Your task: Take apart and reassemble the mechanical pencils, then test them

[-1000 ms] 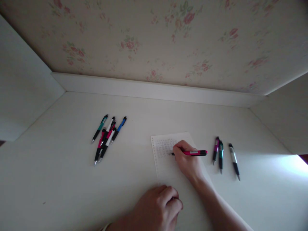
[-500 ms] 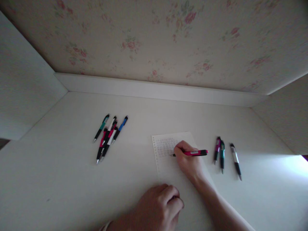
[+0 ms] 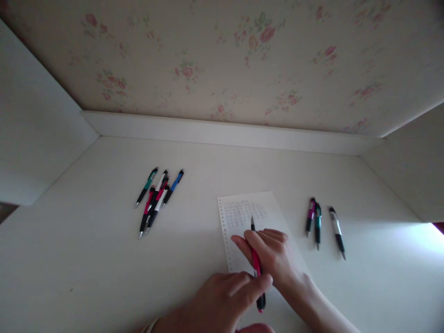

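Observation:
In the head view, my right hand (image 3: 274, 254) is closed on a pink and black pen (image 3: 256, 263). Its metal tip points away from me, over the handwriting on a sheet of lined paper (image 3: 239, 254). My left hand (image 3: 225, 296) reaches in at the bottom, fingers apart, with one finger crossing over the pen's rear half. Whether that finger presses on the pen, I cannot tell. The pen's black back end sticks out below that finger. Both hands cover the lower part of the sheet.
To the left lies a loose group of several pens, including a teal pen (image 3: 146, 187) and a blue pen (image 3: 173, 187). Right of the paper are a purple pen (image 3: 310, 217), a green pen (image 3: 318, 226) and a white pen (image 3: 337, 232). A floral wall (image 3: 187, 69) rises behind the white tabletop (image 3: 104, 259).
My right hand has moved down the sheet and turned the pen from sideways to pointing away from me. My left hand has unfolded, stretching a finger over the pen.

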The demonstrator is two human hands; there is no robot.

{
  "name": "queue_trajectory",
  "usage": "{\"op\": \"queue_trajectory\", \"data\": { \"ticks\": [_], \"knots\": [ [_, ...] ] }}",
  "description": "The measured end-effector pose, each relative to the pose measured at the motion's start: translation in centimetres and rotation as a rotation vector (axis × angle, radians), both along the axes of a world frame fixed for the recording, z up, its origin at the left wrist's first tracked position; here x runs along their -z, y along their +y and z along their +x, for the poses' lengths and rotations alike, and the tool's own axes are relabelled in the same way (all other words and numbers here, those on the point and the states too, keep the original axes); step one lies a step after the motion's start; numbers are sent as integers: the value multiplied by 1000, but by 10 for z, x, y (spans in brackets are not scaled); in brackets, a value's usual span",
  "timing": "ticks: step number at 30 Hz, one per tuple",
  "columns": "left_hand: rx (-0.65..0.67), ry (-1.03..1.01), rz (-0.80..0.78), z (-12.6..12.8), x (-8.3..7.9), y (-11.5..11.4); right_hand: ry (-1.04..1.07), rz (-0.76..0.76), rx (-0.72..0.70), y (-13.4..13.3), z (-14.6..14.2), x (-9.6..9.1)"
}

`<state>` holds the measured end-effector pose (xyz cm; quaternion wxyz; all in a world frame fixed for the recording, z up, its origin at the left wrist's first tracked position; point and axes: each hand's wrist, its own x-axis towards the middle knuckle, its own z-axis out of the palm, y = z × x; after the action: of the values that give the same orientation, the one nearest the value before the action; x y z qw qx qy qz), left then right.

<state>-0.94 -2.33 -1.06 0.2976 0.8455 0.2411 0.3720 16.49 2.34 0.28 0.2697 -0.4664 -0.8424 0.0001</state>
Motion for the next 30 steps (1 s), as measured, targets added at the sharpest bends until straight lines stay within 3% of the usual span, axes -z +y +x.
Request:
{"op": "queue_trajectory", "data": {
  "ticks": [4,13,17,21,25,27,29,30],
  "knots": [
    [-29,38,23,0,2,-2,-18,32,14,-6,-4,3],
    [-174,24,14,-4,-11,-3,58,4,45,-11,4,9],
    [-120,16,-59,-6,-14,-1,-56,90,-29,-21,20,9],
    [-81,35,-69,-7,-14,-2,-41,165,-117,-30,36,10],
    [-117,3,-102,-4,-6,-4,31,210,74,-21,51,5],
    [-154,57,-133,-1,-1,-5,70,237,314,-10,63,2],
    [-154,134,-93,4,5,-6,123,121,589,2,78,1],
    [-147,168,-60,5,8,-7,102,51,654,8,86,3]
  ]
}}
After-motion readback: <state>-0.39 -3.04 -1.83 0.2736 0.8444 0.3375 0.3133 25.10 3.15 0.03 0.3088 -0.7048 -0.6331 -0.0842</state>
